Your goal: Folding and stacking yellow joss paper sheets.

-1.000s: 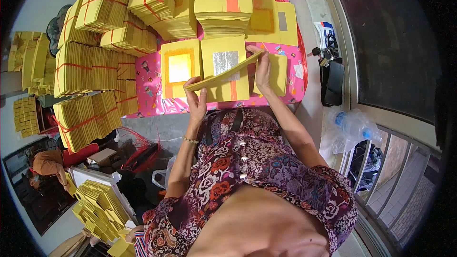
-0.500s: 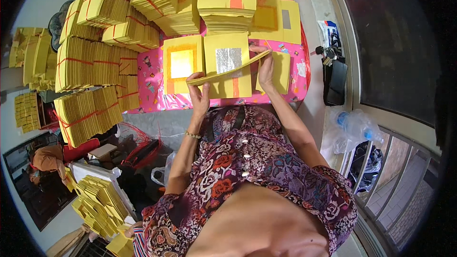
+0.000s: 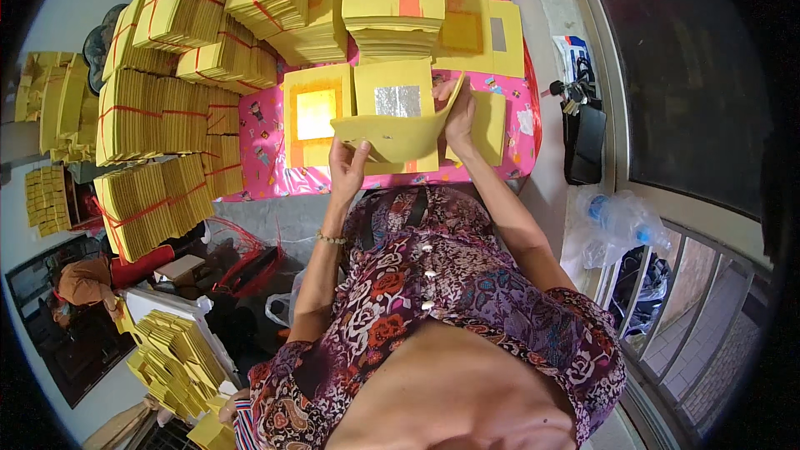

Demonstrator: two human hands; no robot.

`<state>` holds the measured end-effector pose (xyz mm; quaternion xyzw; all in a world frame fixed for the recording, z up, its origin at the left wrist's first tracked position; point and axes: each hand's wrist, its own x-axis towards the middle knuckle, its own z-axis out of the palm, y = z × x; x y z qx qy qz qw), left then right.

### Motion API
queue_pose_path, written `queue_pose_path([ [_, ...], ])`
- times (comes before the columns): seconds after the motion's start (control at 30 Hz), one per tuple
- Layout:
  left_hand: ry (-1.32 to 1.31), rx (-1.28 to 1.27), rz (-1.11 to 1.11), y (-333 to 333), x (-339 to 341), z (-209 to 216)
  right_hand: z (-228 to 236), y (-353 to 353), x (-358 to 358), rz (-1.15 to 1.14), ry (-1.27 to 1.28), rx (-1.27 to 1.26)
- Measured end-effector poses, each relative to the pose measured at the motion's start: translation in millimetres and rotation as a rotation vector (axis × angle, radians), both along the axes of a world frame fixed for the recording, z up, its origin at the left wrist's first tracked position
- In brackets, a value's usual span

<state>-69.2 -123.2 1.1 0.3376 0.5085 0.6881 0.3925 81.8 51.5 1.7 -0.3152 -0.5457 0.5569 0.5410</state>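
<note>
A thin sheaf of yellow paper (image 3: 392,139) is curved between my two hands, its plain back facing me. My left hand (image 3: 347,167) pinches its left end, thumb on the near side. The upturned right end is gripped by my right hand (image 3: 460,121). Behind and below the sheaf lies a yellow sheet with a silver foil square (image 3: 397,101), partly covered by it. To its left is a yellow sheet with a bright gold foil square (image 3: 317,114) bordered in orange. Another yellow sheet (image 3: 492,129) lies beside my right hand, partly hidden.
A tall stack of foil-faced yellow paper (image 3: 392,25) stands behind on the pink patterned table cover (image 3: 258,137). Several bundles tied with red string (image 3: 158,112) are piled at left. Keys (image 3: 573,100) and plastic bottles (image 3: 625,221) sit at right. Another person's hand (image 3: 229,408) is lower left.
The sheaf has gone from a nearly edge-on strip to a deep bend, with its right end turned up and its back showing. Both hands still grip it.
</note>
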Motion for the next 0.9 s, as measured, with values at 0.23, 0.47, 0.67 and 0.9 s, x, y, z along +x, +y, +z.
queue_pose_path([
  [0.23,-0.004,0.044,-0.369,17.8,16.0,44.7,14.7,-38.4,-1.9,0.675,0.133,-0.184],
  [0.47,-0.139,0.036,-0.414,24.2,27.0,57.5,28.7,-57.7,4.1,0.757,0.228,-0.336],
  [0.67,-0.287,-0.102,-0.286,24.4,23.0,66.9,33.4,-34.2,23.7,0.639,-0.195,-0.443],
  [0.9,-0.193,-0.219,-0.116,30.8,18.8,64.4,64.5,-49.9,26.9,0.44,-0.074,-0.457],
])
